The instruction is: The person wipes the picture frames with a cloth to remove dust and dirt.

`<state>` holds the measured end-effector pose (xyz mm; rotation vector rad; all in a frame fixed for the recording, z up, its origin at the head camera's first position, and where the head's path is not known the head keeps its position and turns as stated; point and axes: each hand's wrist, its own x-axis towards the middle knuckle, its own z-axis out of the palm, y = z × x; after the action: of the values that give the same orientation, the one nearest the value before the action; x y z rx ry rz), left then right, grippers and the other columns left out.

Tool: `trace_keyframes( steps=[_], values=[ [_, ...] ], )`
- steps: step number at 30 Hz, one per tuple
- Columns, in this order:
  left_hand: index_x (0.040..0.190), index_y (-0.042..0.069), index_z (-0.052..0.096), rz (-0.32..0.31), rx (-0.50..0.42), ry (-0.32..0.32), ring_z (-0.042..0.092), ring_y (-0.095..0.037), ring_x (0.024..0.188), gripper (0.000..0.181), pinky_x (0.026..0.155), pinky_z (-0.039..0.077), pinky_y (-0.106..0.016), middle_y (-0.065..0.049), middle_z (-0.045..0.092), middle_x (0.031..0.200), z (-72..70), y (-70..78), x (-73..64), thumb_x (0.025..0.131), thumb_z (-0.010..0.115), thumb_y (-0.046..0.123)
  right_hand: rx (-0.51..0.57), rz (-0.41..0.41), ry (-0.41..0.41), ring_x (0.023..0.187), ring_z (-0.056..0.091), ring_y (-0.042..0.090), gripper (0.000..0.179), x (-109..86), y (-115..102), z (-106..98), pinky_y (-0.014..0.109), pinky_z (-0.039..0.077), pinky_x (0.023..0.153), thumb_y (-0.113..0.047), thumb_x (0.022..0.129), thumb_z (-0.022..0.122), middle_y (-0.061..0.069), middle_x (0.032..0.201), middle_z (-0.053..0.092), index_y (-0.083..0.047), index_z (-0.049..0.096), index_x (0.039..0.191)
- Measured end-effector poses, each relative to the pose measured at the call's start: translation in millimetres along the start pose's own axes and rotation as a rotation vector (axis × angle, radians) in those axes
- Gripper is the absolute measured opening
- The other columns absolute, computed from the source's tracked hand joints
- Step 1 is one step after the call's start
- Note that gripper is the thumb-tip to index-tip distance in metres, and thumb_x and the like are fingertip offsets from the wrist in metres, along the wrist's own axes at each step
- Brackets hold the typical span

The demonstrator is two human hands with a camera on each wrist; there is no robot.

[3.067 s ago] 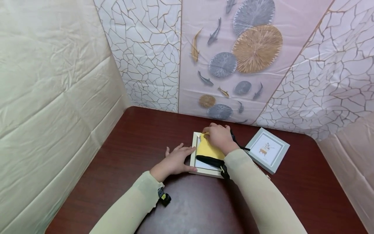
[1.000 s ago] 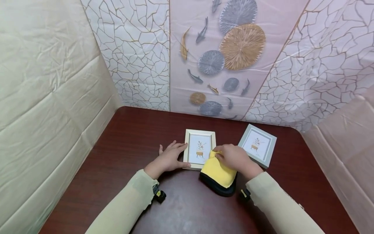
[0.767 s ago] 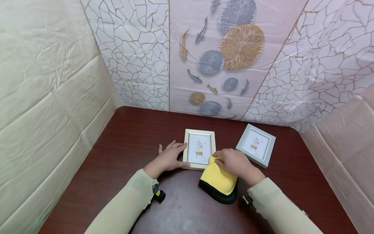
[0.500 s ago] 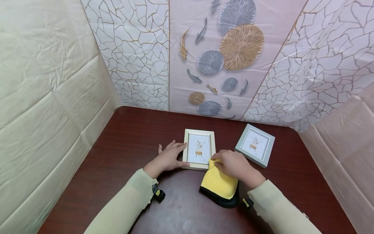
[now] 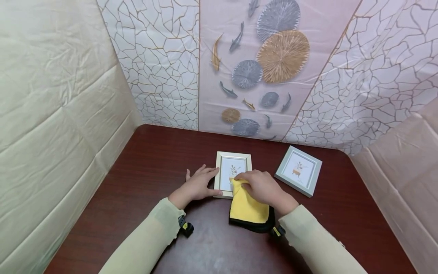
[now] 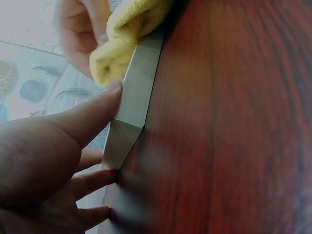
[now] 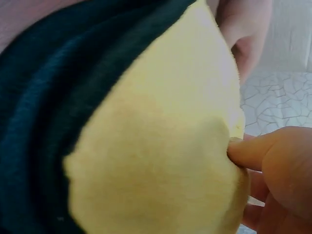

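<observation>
Right hand (image 5: 261, 186) pinches a yellow cloth (image 5: 249, 207)

The soft cloth has a black edge and sits partly over a pale picture frame (image 5: 232, 165) on the tabletop (image 5: 178, 152). Fingers spread, the left hand (image 5: 195, 187) touches the frame. Only the left wrist view shows the cloth's puffy rolls. One frame corner is hidden; the right wrist view cuts off the cloth.

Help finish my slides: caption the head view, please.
Left hand on a cream picture frame, right hand pinching a yellow cloth over its lower right corner; grey picture frame at right.
</observation>
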<state>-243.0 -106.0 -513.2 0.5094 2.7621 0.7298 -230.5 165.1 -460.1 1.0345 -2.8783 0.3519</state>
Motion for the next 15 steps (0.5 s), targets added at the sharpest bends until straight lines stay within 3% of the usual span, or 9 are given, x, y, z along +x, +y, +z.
trace_keyframes(
  steps=[6,11,15],
  values=[
    [0.174,0.03,0.035,0.001,-0.01,-0.003,0.012,-0.029,0.169,0.096,0.122,-0.002,-0.081,0.001,0.037,0.176,1.2,-1.4,-1.4,0.096,0.08,0.062,-0.076,0.017,0.067,0.116,0.072,0.032,0.031,-6.7,-1,-2,0.06,0.058,0.086,-0.015,0.101,0.082,0.006,0.127,0.078,-0.017,0.081,0.132],
    [0.174,0.03,0.035,0.003,-0.012,0.004,0.012,-0.029,0.169,0.096,0.122,-0.001,-0.082,0.001,0.038,0.176,0.3,-1.4,-1.8,0.096,0.08,0.062,-0.158,0.007,0.17,0.098,0.074,0.027,0.018,-17.8,-16,-12,0.049,0.059,0.076,-0.014,0.096,0.088,0.003,0.111,0.078,-0.016,0.086,0.114],
    [0.174,0.03,0.035,0.005,-0.007,0.002,0.012,-0.029,0.169,0.096,0.122,-0.001,-0.082,0.001,0.038,0.176,0.5,-2.8,-0.1,0.096,0.08,0.062,-0.251,-0.022,0.11,0.095,0.074,0.027,0.02,-26.6,-32,-6,0.044,0.06,0.07,-0.01,0.096,0.085,0.004,0.111,0.079,-0.016,0.086,0.115]
  ],
)
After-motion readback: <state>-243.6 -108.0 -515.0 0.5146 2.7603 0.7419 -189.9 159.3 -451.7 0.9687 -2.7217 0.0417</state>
